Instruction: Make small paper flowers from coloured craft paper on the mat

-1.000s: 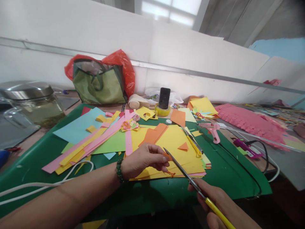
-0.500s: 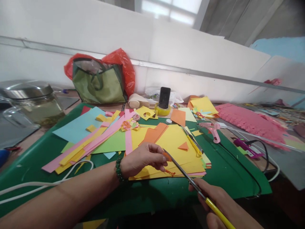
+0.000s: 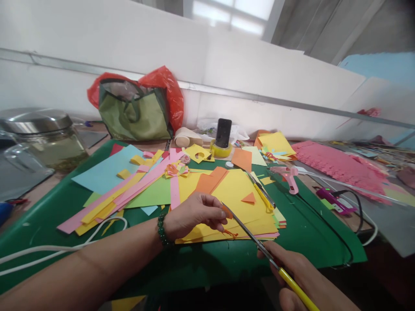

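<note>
My left hand [image 3: 199, 214], with a green bead bracelet at the wrist, pinches a small orange paper piece [image 3: 227, 211] above the paper stack. My right hand [image 3: 287, 263] is closed around yellow-handled scissors [image 3: 251, 235], seen edge-on. Their metal blades point up and left, with the tips at the orange piece. Under my left hand lies a stack of yellow paper [image 3: 233, 185] with thin orange offcuts [image 3: 231, 234] near its front edge. An orange paper triangle [image 3: 249, 198] rests on the stack beside a slim yellow-and-grey tool [image 3: 263, 192].
Pink and yellow paper strips [image 3: 129, 192] and a light blue sheet [image 3: 108, 170] cover the left. A pink glue gun [image 3: 288, 176] stands right, its black cord trailing. A phone [image 3: 223, 133] leans by a tape roll [image 3: 221, 149]. A glass jug [image 3: 42, 140] stands far left.
Almost nothing differs. Both hands, the orange piece and the scissors keep nearly the same position; the view has shifted very slightly.
</note>
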